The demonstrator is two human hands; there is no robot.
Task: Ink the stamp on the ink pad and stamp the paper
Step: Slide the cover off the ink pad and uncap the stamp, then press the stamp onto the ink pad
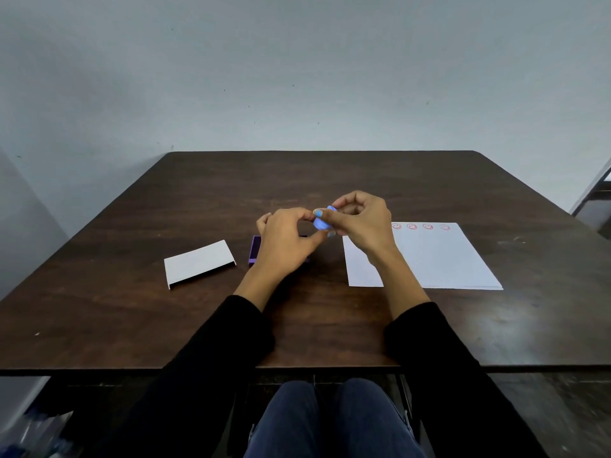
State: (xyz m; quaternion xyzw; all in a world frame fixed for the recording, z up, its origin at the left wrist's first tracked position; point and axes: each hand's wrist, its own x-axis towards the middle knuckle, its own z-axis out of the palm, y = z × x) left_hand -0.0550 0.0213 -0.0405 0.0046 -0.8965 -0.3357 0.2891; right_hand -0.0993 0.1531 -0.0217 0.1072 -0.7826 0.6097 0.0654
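Both hands meet above the middle of the dark wooden table, at the centre of the frame, with a small light-blue stamp between them. The right hand pinches the stamp with thumb and fingertips closed on its upper end, the nails painted a similar blue. The left hand has its thumb and forefinger curled toward the stamp's lower end; they look to touch it, though whether they truly grip it cannot be told from this angle. The stamp is held in the air, clear of the table and tilted. Directly under the left hand, slightly left of centre, lies a purple ink pad box, mostly hidden by the hand, so only its left wall and a dark strip of its inside show; what lies in it cannot be made out. Further left in the frame rests a white lid, lying apart from the box with its folded edges turned down. To the right of centre lies a sheet of white paper, partly covered by the right forearm, bearing a row of red smiley marks along its far edge. Black sleeves cover both forearms toward the bottom of the frame.
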